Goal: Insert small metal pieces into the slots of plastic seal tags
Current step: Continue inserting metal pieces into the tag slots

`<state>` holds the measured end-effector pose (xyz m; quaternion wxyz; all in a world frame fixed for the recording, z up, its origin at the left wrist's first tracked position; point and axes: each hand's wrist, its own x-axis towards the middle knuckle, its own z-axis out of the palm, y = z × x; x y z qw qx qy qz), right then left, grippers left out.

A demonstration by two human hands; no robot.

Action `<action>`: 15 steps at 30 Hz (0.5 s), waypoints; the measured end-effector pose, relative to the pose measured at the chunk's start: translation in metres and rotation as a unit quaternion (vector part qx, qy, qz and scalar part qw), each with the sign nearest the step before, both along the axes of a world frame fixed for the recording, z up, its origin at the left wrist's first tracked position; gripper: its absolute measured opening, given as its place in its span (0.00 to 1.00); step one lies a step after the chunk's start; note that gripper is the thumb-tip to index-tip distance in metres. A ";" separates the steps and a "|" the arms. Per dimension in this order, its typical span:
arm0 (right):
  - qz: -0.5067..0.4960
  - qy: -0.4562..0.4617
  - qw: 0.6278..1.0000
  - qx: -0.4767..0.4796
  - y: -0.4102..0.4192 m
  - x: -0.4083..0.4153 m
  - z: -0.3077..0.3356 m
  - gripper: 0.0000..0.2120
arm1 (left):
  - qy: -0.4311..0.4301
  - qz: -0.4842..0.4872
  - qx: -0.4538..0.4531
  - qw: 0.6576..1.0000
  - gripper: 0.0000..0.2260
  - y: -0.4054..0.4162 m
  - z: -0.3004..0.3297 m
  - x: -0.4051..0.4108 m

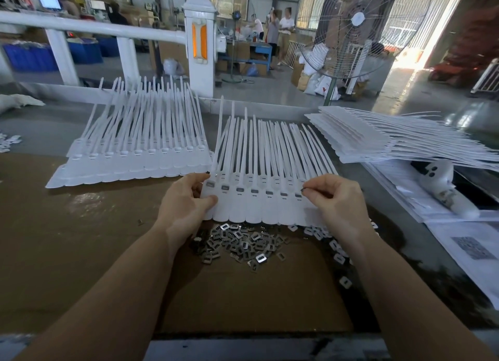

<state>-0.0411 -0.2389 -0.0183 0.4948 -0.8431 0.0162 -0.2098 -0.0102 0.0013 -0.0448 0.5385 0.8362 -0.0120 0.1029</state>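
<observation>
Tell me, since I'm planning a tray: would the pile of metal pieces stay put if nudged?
Probably not. The metal pieces lie loose and flat on cardboard, so they'd likely slide and scatter. Strays already lie apart from the pile. They look thin, likely light.

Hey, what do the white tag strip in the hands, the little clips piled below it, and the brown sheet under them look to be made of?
Tag strip: likely molded plastic, matte white, thin uniform tails. Clips: apparently stamped metal, gray with bright glints. Brown sheet: probably cardboard, dull and flat with a cut edge. The left hand grips the strip; the right hand pinches a clip.
</observation>
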 end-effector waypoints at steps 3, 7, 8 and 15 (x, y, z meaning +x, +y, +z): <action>-0.006 -0.001 1.000 0.005 -0.003 0.001 0.001 0.07 | -0.001 0.004 0.010 1.000 0.20 0.001 0.000 0.000; -0.032 0.002 0.999 -0.005 -0.011 0.007 0.006 0.06 | -0.001 0.006 0.016 1.000 0.20 0.002 -0.001 0.001; -0.035 0.006 0.999 -0.013 -0.013 0.009 0.008 0.05 | -0.002 0.006 0.018 1.000 0.20 0.002 -0.001 0.001; -0.019 0.077 0.986 -0.149 -0.020 0.016 0.012 0.03 | -0.002 0.003 0.022 1.000 0.20 0.002 -0.001 0.001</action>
